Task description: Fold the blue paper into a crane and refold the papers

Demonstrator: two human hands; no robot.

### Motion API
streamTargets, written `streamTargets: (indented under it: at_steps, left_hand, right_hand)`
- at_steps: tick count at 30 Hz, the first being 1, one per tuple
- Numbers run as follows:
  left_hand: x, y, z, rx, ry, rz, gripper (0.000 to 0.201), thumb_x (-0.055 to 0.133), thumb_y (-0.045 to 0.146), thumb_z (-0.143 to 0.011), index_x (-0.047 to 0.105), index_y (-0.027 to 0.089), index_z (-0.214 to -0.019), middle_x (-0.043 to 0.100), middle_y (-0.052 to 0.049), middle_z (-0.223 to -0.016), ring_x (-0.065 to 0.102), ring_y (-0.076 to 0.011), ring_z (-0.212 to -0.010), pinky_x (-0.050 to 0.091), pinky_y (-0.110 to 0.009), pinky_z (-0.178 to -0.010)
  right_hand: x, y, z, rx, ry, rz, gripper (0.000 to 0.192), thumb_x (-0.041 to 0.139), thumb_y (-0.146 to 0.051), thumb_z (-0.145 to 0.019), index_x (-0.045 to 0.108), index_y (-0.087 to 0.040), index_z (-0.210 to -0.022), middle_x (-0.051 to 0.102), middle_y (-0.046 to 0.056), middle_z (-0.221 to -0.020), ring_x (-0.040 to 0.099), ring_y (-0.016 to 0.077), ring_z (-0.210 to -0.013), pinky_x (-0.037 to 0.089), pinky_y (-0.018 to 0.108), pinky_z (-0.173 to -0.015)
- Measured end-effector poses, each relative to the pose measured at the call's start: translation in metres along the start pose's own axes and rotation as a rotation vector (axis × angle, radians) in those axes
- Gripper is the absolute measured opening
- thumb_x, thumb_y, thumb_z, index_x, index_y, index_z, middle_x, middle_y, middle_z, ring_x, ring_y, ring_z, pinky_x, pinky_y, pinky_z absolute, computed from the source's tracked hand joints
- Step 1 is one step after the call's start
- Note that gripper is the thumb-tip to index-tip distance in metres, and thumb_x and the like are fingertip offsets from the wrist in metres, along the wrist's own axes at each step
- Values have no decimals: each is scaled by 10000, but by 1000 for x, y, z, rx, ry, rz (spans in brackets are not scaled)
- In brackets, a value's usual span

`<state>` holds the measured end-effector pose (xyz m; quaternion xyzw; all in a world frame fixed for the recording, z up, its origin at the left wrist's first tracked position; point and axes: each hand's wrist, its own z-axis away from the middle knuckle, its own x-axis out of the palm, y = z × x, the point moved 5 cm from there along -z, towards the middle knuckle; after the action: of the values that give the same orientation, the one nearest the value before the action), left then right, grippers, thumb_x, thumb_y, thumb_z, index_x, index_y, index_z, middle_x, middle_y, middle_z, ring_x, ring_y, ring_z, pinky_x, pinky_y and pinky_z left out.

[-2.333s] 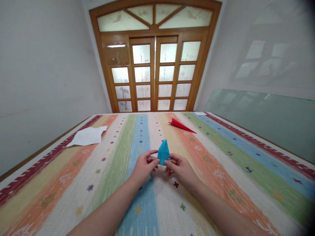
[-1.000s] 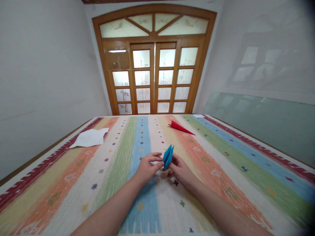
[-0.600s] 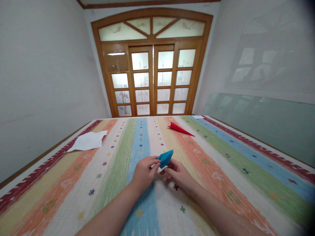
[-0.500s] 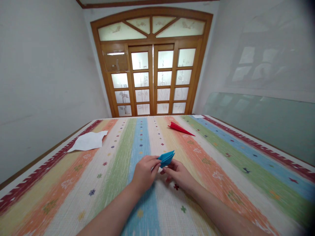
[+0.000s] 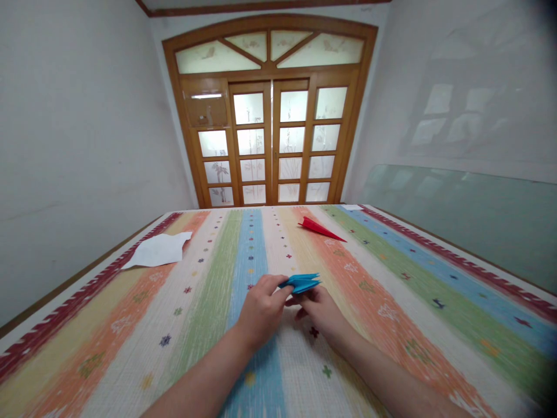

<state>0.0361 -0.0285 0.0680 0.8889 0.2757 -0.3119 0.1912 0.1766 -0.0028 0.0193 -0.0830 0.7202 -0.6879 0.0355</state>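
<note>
A folded piece of blue origami paper [image 5: 300, 283] is held above the tablecloth, its layered points facing right and slightly fanned apart. My left hand [image 5: 265, 305] pinches its left end between thumb and fingers. From below and to the right, my right hand [image 5: 319, 307] bears on the same paper with bent fingers; its fingertips are partly hidden under the folds. Further back on the right lies a red folded paper [image 5: 321, 229], long and narrow with a pointed end.
A white sheet of paper [image 5: 157, 249] lies at the left on the striped tablecloth [image 5: 209, 313]. Another small white piece [image 5: 351, 207] is at the far right edge. Walls stand on both sides, and a wooden glazed door [image 5: 271, 145] is beyond the table. A pale glass panel [image 5: 461, 215] leans at right.
The blue origami paper has turned from slanting upward to nearly level, its points now facing right with its folds seen edge-on. My right hand has shifted slightly to the right under it.
</note>
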Motion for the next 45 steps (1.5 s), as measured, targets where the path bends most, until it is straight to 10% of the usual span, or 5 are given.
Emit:
streamTargets:
  at_steps: [24,37,45]
  left_hand:
    - [-14,2,0,-5,88,120,265,504,115,-913,698,232,-1052,692,-83,-1056,608,-197,-970,496,-362,-854]
    - [17,-25,8,-687,51,804,148,613,200,-827,527,194,-946,645,-22,-871,634,-145,-760,492,-231,-626]
    - [29,-37,14,-821,109,961,231,669,264,-783,488,199,-911,569,27,-761,550,-95,-597,390,-171,-471]
  right_hand:
    - [5,-13,11,-12,-99,-47,268,733,-421,-755,636,-215,-895,647,48,-889,666,231,-830,544,295,-564]
    - [3,-19,8,-124,-144,-8,207,704,-377,-813,644,-223,-939,664,75,-1085,616,245,-1025,537,350,-792]
    - [-2,-9,2,-46,-114,-22,274,696,-413,-805,638,-206,-975,673,83,-1016,649,216,-903,549,331,-717]
